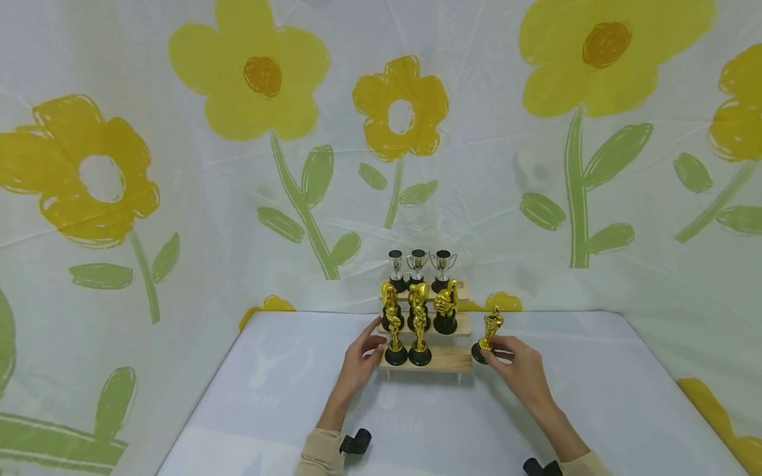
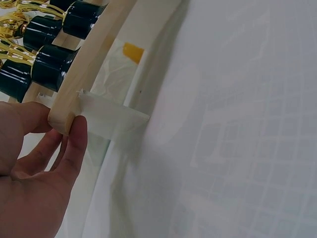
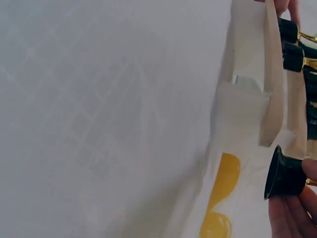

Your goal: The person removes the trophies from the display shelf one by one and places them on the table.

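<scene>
My left hand (image 1: 359, 362) is at the left end of a tiered wooden display shelf (image 1: 454, 358). In the left wrist view, its thumb and fingers pinch the end of the lowest board (image 2: 63, 115). My right hand (image 1: 525, 371) holds a gold figurine trophy (image 1: 493, 324) upright, just right of that board. The black base (image 3: 287, 177) of this trophy shows between thumb and fingers in the right wrist view. Two similar gold figurine trophies (image 1: 419, 330) stand on the lowest board, at its left and middle.
Three gold trophies, one shaped like a thumbs-up (image 1: 446, 304), occupy the middle tier. Three silver cups (image 1: 442, 261) with black bases line the top one. The shelf stands on a white-covered table (image 1: 286, 390), before a flower-printed curtain (image 1: 476, 165).
</scene>
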`<action>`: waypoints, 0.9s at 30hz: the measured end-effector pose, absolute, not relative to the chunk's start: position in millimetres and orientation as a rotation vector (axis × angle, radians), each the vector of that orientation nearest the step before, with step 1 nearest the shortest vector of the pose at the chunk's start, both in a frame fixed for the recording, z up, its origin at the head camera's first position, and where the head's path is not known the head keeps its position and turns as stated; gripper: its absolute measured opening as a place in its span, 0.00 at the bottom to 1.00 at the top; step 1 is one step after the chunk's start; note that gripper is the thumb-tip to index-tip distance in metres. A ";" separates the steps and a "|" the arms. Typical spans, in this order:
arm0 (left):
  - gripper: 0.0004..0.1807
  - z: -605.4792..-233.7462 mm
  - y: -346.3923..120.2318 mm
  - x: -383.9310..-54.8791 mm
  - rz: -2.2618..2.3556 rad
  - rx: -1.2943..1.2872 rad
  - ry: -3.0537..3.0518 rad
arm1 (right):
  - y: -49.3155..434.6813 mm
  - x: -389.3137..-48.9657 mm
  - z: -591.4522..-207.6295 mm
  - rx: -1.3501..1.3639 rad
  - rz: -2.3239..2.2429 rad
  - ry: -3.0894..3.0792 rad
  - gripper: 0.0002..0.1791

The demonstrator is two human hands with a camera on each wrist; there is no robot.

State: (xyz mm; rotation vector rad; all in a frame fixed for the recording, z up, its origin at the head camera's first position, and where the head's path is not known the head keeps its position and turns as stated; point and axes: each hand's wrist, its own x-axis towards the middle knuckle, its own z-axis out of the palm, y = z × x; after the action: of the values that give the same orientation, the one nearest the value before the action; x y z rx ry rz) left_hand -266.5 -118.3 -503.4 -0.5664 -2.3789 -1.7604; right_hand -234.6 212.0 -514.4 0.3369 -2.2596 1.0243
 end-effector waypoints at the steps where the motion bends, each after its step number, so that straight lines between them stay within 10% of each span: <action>1: 0.31 -504.2 -118.3 -266.8 -1.761 -0.565 -2.374 | 213.4 -236.2 -515.3 0.336 1.024 -2.255 0.17; 27: 0.31 -507.3 -118.2 -267.9 -1.769 -0.570 -2.345 | 225.1 -283.5 -525.7 0.098 1.049 -2.518 0.17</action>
State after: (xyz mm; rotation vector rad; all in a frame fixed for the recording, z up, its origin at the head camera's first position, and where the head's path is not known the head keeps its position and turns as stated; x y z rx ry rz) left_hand -267.9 -118.2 -507.3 -0.5703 -2.3449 -1.7690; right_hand -283.5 225.1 -525.7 0.0982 -2.5177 1.0490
